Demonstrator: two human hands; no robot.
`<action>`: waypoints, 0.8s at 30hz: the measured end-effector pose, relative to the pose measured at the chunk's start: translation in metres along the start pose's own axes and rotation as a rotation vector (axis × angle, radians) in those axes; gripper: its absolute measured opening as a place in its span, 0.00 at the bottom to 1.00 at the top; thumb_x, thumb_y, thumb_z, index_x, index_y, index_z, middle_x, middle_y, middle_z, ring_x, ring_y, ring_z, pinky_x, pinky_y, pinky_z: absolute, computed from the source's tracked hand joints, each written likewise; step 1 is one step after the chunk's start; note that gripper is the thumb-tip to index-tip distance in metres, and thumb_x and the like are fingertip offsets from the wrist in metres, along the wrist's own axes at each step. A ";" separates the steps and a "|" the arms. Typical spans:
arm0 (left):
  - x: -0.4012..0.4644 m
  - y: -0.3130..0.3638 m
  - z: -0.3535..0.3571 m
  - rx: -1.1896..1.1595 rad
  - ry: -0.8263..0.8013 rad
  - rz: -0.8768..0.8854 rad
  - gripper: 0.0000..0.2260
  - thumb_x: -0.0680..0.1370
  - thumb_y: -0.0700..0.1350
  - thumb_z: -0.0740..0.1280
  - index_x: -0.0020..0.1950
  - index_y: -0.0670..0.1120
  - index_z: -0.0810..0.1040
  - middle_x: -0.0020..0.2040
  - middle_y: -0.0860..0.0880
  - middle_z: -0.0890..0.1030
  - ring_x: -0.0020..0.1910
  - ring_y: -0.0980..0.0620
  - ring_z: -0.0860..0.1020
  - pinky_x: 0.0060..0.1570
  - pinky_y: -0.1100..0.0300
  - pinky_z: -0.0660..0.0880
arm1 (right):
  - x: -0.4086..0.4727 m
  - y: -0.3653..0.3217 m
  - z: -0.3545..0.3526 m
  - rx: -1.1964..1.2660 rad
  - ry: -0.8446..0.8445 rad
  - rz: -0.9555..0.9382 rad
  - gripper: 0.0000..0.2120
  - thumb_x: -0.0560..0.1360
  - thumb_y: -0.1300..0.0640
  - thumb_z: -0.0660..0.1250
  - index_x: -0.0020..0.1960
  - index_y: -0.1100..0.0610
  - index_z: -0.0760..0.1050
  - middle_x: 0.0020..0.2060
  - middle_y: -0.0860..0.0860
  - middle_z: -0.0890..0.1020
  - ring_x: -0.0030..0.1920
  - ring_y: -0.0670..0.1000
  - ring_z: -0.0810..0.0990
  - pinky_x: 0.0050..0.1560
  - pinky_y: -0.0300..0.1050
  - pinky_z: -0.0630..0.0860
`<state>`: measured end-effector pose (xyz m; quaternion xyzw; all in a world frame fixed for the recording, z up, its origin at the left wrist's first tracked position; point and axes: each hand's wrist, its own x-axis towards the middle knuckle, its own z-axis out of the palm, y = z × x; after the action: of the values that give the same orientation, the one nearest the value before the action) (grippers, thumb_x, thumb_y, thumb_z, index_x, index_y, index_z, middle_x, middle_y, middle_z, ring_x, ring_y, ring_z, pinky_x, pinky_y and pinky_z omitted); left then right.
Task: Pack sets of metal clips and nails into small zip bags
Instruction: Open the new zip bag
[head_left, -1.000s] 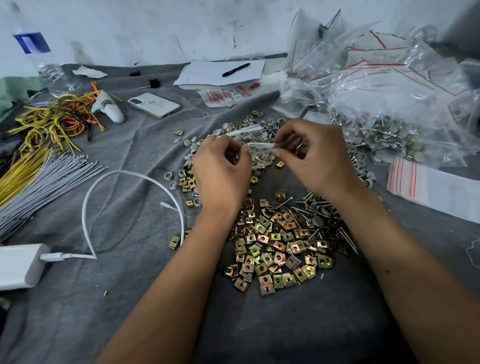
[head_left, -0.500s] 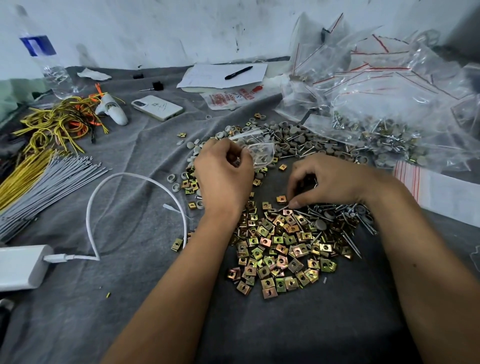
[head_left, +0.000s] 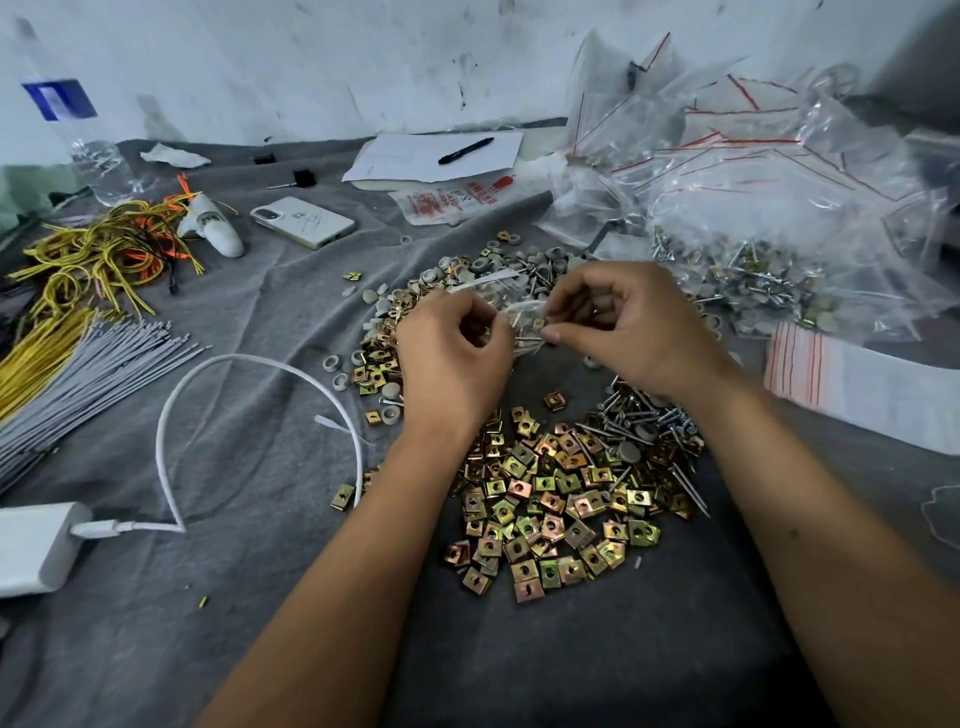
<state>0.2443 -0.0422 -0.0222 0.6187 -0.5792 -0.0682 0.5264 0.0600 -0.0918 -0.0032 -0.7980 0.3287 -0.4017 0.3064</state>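
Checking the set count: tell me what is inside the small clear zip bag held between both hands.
Inside the small clear zip bag, a few thin metal nails show. Left hand and right hand cover the rest, so no count.

A grey cloth (head_left: 249, 613) covered the surface. On it lay brass-coloured clips (head_left: 550, 499), nails (head_left: 649, 415), a phone (head_left: 304, 221), wire bundles (head_left: 78, 358), a white charger (head_left: 34, 548) and heaped zip bags (head_left: 753, 171).

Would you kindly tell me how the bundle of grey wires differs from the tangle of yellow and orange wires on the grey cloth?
The bundle of grey wires is one colour, while the tangle of yellow and orange wires is mixed. The grey wires lie straight and parallel; the yellow and orange ones loop and cross. The grey bundle lies nearer the camera, the tangle farther back. Both rest on the grey cloth, left of the hands.
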 end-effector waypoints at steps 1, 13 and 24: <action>0.000 0.000 0.000 0.000 -0.010 0.006 0.07 0.76 0.42 0.73 0.38 0.43 0.82 0.36 0.48 0.80 0.35 0.51 0.78 0.38 0.51 0.76 | 0.000 0.000 0.003 -0.018 0.031 -0.016 0.08 0.71 0.60 0.80 0.45 0.55 0.82 0.40 0.47 0.85 0.41 0.49 0.85 0.41 0.40 0.83; -0.001 0.001 0.001 0.011 -0.020 0.033 0.07 0.76 0.43 0.73 0.38 0.44 0.82 0.35 0.49 0.79 0.34 0.53 0.77 0.35 0.53 0.75 | 0.002 -0.004 0.016 0.207 0.229 0.045 0.06 0.73 0.62 0.78 0.45 0.59 0.81 0.36 0.54 0.86 0.33 0.56 0.86 0.30 0.44 0.81; -0.001 -0.001 -0.001 -0.003 0.026 0.015 0.07 0.75 0.41 0.72 0.38 0.45 0.82 0.35 0.51 0.81 0.35 0.53 0.78 0.37 0.54 0.76 | 0.003 0.012 -0.007 -0.189 0.319 0.116 0.03 0.74 0.55 0.77 0.44 0.51 0.84 0.36 0.45 0.85 0.37 0.45 0.84 0.40 0.48 0.83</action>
<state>0.2449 -0.0416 -0.0229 0.6142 -0.5769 -0.0571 0.5354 0.0522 -0.1027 -0.0077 -0.7292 0.4547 -0.4722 0.1965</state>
